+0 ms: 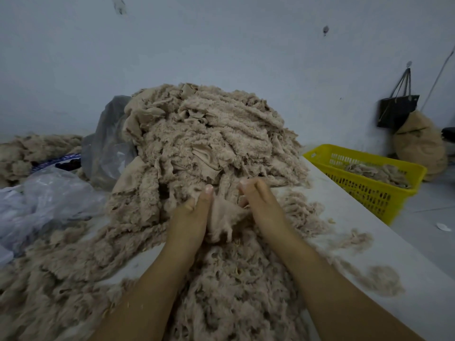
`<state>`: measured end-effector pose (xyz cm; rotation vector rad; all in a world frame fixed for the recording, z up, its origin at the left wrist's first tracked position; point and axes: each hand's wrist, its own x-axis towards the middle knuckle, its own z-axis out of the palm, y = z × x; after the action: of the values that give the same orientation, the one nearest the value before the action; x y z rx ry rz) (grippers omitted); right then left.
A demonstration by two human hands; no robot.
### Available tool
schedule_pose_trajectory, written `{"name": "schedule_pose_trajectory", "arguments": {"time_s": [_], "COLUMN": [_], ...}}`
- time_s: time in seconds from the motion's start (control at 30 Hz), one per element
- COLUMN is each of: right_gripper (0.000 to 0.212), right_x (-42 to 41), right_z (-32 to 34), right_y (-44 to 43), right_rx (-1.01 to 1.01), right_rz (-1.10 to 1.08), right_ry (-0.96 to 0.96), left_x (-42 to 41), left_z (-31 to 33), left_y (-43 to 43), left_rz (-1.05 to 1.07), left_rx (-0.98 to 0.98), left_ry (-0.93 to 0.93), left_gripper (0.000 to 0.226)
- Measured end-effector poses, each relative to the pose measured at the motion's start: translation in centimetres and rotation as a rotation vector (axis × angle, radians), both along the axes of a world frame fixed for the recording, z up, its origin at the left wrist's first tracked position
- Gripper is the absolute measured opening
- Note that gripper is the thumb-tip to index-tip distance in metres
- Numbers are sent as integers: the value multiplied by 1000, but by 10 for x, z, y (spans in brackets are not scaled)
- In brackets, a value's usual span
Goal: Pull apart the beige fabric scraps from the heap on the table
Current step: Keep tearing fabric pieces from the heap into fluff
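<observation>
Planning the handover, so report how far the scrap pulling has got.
Done, it seems: loose fluff covers the table near the person, and some lies in the yellow basket. In hand: the left hand and right hand pinch one beige scrap at the foot of the heap. Left: that tall heap, most of the material in view.

Beige scraps (209,143), yellow basket (369,190)
</observation>
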<state>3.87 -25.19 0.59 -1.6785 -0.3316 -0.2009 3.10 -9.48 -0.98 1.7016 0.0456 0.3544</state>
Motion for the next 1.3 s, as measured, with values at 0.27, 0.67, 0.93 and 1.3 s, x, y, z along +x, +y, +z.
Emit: {"name": "schedule_pose_trajectory", "arguments": {"time_s": [0.27,0.67,0.93,1.3], "right_gripper": [43,37,21,33], "right_x": [-1,8,10,2], "right_z": [-8,-9,-5,-4], "right_y": [9,3,-19,1], "right_rx": [-427,-460,-183,-237], "right_rz": [49,-166,-216,-156], "right_ry": [-101,-180,-23,-163], "left_x": [1,0,1,-10], "left_z": [2,5,10,7], "left_y": [0,-5,1,-11], "left_rz": [70,65,15,-198], "left_rx": [-138,-305,-590,269], "left_ry": [-3,26,59,61], "left_gripper": [63,57,54,32]}}
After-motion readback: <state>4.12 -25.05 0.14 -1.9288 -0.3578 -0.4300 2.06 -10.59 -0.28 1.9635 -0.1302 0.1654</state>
